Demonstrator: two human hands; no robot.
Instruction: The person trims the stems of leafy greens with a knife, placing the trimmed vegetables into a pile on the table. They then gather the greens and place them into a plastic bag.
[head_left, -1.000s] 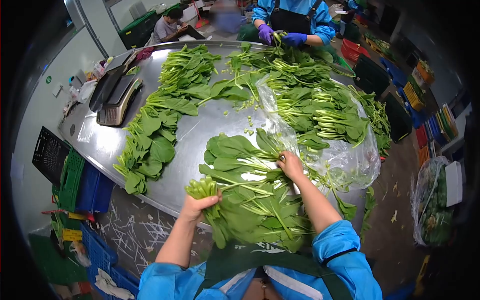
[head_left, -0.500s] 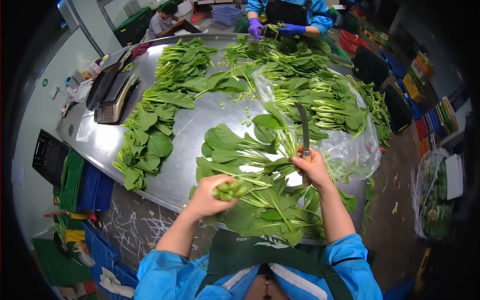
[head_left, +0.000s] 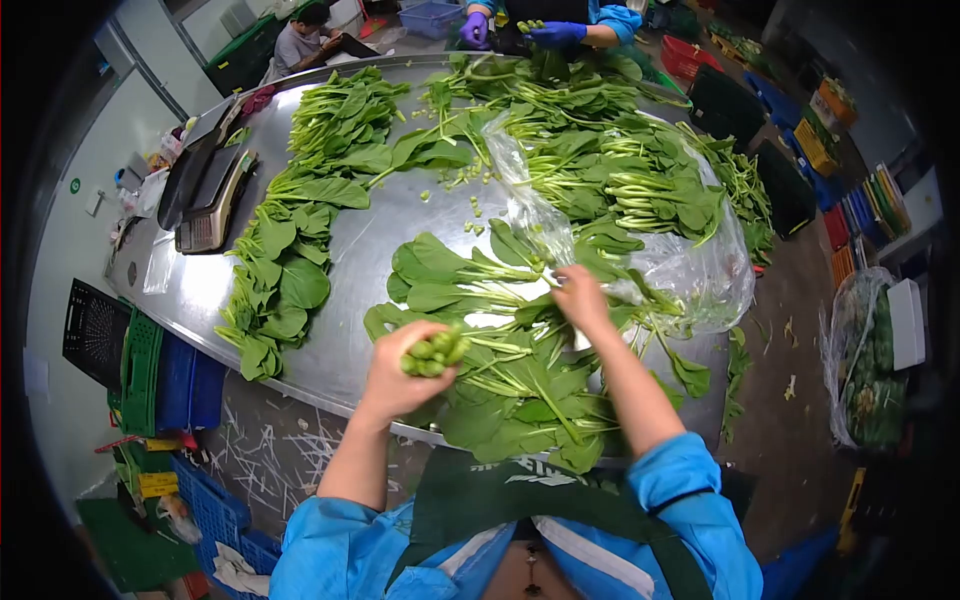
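My left hand [head_left: 395,375] is closed around a bunch of leafy greens [head_left: 436,352], their pale cut stem ends facing right. My right hand [head_left: 582,300] is over the loose greens [head_left: 480,290] at the table's middle, fingers curled down by the stems. The curved knife seen in it half a second ago is mostly hidden now; only a blurred pale streak shows beside the hand. More leafy greens [head_left: 530,400] lie spread between my forearms, close to my apron.
A row of greens [head_left: 290,250] lines the left of the metal table [head_left: 370,250], near a scale [head_left: 210,205]. Clear plastic [head_left: 700,285] lies under a larger pile [head_left: 640,180]. Across the table, a person in purple gloves [head_left: 555,33] holds greens. Crates [head_left: 145,360] stand at left.
My right hand has moved left and slightly up, down onto the stems, and the upright knife blade no longer shows. My left hand has risen slightly to the left with its bunch.
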